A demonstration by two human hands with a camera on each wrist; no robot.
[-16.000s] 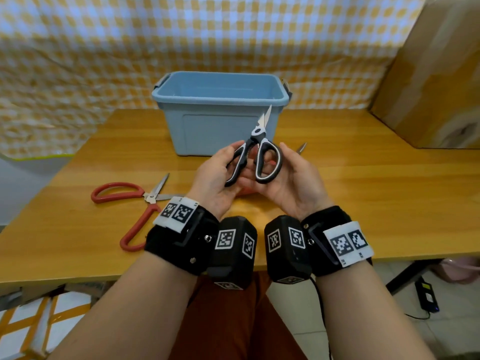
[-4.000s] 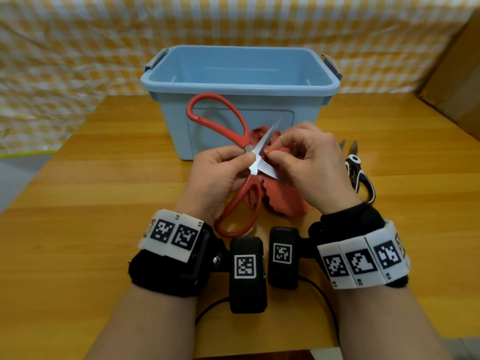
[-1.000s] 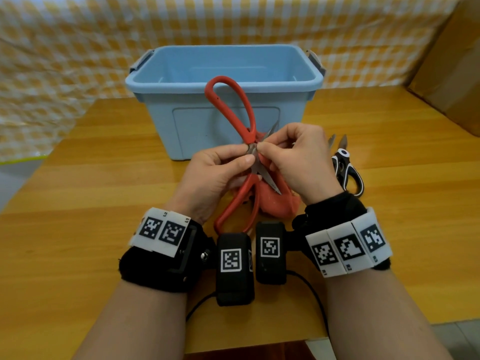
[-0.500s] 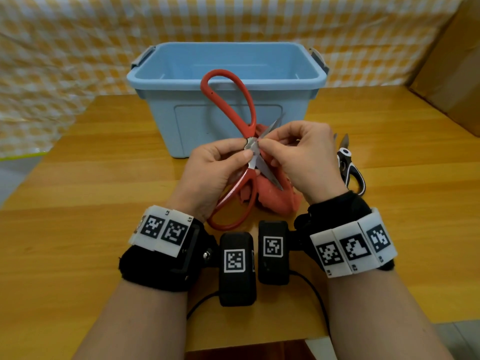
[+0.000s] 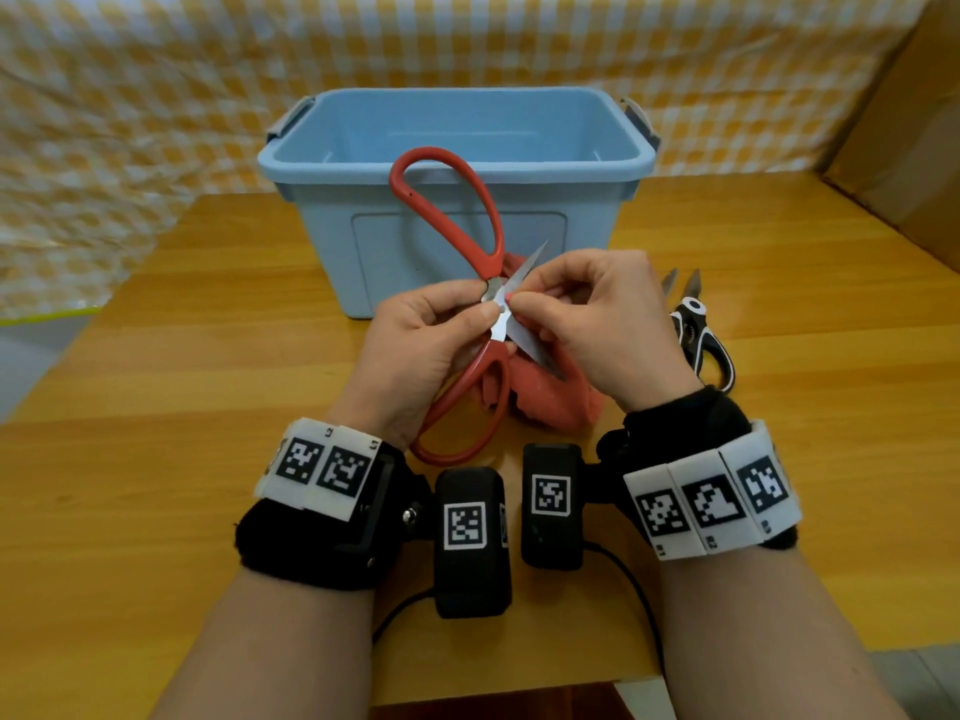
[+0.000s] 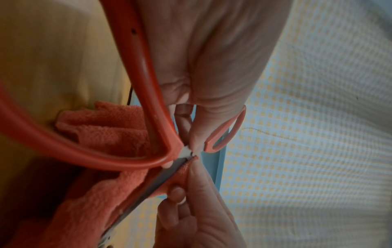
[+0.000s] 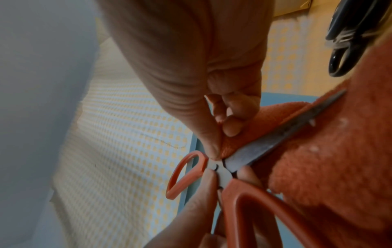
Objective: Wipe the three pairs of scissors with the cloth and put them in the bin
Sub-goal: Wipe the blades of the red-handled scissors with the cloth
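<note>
Red-handled scissors [image 5: 451, 210] stand spread open in front of the blue bin [image 5: 457, 163] in the head view, the left hand [image 5: 415, 350] pinching them at the pivot while the right hand [image 5: 597, 324] pinches the orange-red cloth [image 5: 545, 402] against a blade; black-handled scissors [image 5: 698, 335] lie on the wooden table [image 5: 156, 459] just right of that hand. From the left wrist, fingertips [image 6: 196, 139] meet at the pivot, cloth folded along the blade. From the right wrist, finger and thumb press cloth [image 7: 339, 167] onto the blade by the pivot.
</note>
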